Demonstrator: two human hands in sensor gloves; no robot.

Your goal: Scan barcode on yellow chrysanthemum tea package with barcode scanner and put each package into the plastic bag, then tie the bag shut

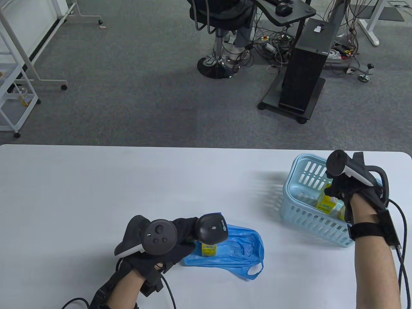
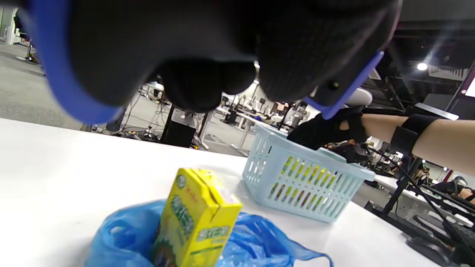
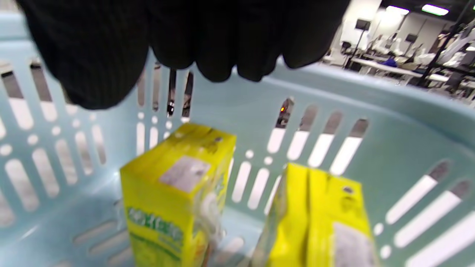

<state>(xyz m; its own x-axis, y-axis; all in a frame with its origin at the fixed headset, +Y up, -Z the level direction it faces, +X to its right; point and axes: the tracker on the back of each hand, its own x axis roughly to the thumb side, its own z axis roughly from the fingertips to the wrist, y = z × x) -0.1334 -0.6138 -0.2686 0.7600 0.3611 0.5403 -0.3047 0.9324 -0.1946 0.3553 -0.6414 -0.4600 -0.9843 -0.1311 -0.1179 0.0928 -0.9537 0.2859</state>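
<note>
One yellow tea carton is standing upright on the crumpled blue plastic bag, low in the middle of the white table. Plenty of bare tabletop around it toward 9 and 12 o'clock; the near table edge is close at 6 o'clock, and the bag's handle loop trails off at about 5 o'clock. The left hand sits at the carton's 9 o'clock, fingers wrapped round the handle of the black barcode scanner, whose head hangs right above the carton without touching it as far as I can tell.

From the left wrist view the carton is a bright yellow brick with green print and a folded top, leaning a bit.

Over at 3 o'clock, well apart from the bag, is the light blue slotted basket, close to the table's right edge. Two more yellow cartons stand in it: one on the left, another on the right, both with a pale patch on top. The right hand is reaching down into the basket, fingers hanging above the cartons, holding nothing. Can't tell if they're loose or curled.
</note>
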